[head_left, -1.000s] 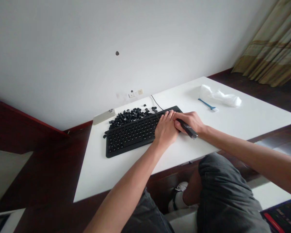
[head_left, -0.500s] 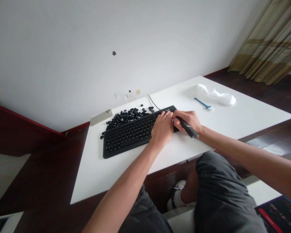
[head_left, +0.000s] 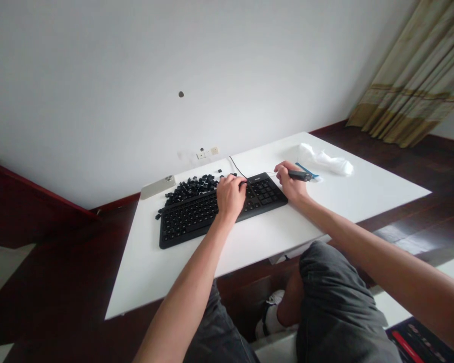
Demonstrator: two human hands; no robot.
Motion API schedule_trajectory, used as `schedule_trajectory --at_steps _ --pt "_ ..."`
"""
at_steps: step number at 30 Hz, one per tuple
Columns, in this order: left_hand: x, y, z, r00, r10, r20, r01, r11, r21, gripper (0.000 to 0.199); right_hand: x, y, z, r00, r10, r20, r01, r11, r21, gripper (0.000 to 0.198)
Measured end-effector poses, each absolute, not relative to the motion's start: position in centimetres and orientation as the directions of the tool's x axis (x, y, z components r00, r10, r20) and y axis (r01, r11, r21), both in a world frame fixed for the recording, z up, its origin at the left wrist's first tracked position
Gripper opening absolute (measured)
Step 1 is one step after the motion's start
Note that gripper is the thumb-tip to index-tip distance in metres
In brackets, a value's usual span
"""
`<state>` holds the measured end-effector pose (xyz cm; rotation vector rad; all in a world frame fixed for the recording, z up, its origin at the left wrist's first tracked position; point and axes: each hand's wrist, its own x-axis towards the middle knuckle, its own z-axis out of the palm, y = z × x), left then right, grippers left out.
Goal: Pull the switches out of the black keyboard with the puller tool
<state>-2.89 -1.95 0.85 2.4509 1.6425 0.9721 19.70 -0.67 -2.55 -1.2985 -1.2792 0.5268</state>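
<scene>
A black keyboard (head_left: 191, 231) lies at a slant on the white table, with most keycaps off its left part; several keys remain in the number block at its right end. My left hand (head_left: 230, 196) is over the keyboard's back edge, thumb and forefinger closed on a small black piece that looks like a keycap. Behind the keyboard a heap of loose black keycaps (head_left: 191, 188) is spread. My right hand (head_left: 293, 187), beside the keyboard's right end, grips a screwdriver-like tool (head_left: 300, 175) with a black handle; its thin shaft points left.
A phone (head_left: 157, 187) lies at the table's back left. A blue brush (head_left: 306, 170) and a crumpled white plastic bag (head_left: 325, 160) are at the right. The keyboard cable (head_left: 236, 165) runs back toward a wall socket (head_left: 201, 156). The white table's (head_left: 136, 282) front edge is above my knees.
My hands have parted: the left went left to the keyboard's back edge, the right moved off the keyboard to the right with the tool. The number block is now uncovered.
</scene>
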Motion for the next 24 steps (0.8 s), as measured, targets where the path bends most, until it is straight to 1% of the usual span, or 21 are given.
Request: schedule_trajectory --at_steps 3,7,9,12,16,19,21,24 --pt "-5.8 -0.7 2.0 0.128 0.874 0.468 0.905 -0.296 0.305 0.02 19.8 -0.3 -3.0 0.313 0.894 0.321 0.29 0.232 -0.928 0.03" --pt "-8.7 0.6 2.3 -0.04 0.915 0.401 0.96 -0.076 0.269 0.027 19.8 -0.5 -2.8 0.276 0.917 0.288 0.326 0.192 -0.926 0.032" --pt "-9.4 1.0 2.0 -0.08 0.926 0.369 0.966 -0.02 0.26 0.029 19.8 -0.7 -2.5 0.242 0.924 0.296 0.376 0.192 -0.907 0.034" --pt "-9.8 1.3 1.5 -0.091 0.935 0.342 0.969 0.004 0.249 0.029 19.7 -0.9 -2.2 0.217 0.928 0.302 0.441 0.183 -0.879 0.034" --pt "-9.7 1.3 1.4 -0.07 0.933 0.354 0.971 -0.018 0.239 0.026 19.7 -1.1 -1.8 0.199 0.923 0.328 0.508 0.189 -0.84 0.035" --pt "-9.1 0.9 1.6 -0.016 0.923 0.384 0.964 -0.088 0.25 0.028 19.6 -1.3 -1.6 0.168 0.917 0.361 0.549 0.217 -0.807 0.038" --pt "-8.1 0.4 1.6 0.067 0.915 0.398 0.949 -0.181 0.257 0.028 19.5 -1.4 -1.4 0.158 0.914 0.373 0.57 0.224 -0.791 0.041" --pt "-5.9 -0.7 1.7 0.268 0.875 0.403 0.88 -0.392 0.266 0.023 19.3 -1.5 -1.5 0.162 0.915 0.369 0.612 0.2 -0.765 0.042"
